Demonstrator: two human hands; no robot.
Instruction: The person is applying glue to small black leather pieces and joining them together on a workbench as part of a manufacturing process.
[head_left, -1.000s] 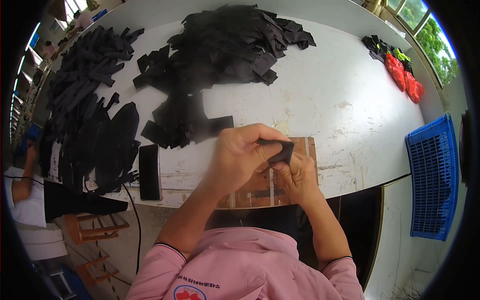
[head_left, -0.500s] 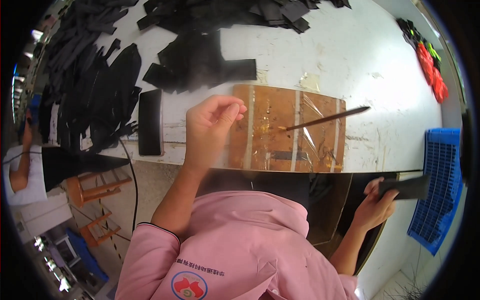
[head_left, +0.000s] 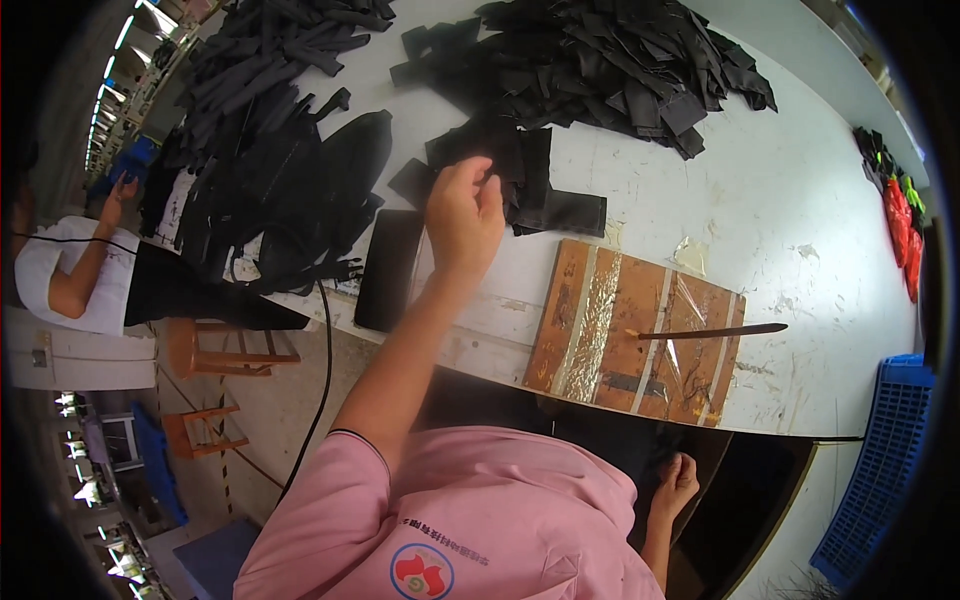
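My left hand (head_left: 465,218) reaches over the table at the near edge of a small stack of flat black fabric pieces (head_left: 578,212). Its fingers are bent, with a gap between thumb and forefinger, and nothing shows in them. Low at the table's front edge, my right hand (head_left: 676,487) has its fingers curled together against a dark background; what they hold, if anything, is lost in the dark. Between the hands lies a brown board (head_left: 560,335) with strips of clear tape. Across it rests a thin dark brush-like stick (head_left: 715,332) with a light tip.
A large heap of black fabric pieces (head_left: 640,80) covers the far table. More black strips (head_left: 270,50) and a black bag-like piece (head_left: 290,190) lie left, near a dark phone (head_left: 385,270). A blue crate (head_left: 870,470) stands right; another person (head_left: 80,270) is at far left.
My left hand has moved off the board toward the black pieces. My right hand has come in from the right toward my body; the black piece it held no longer shows. The view has shifted.
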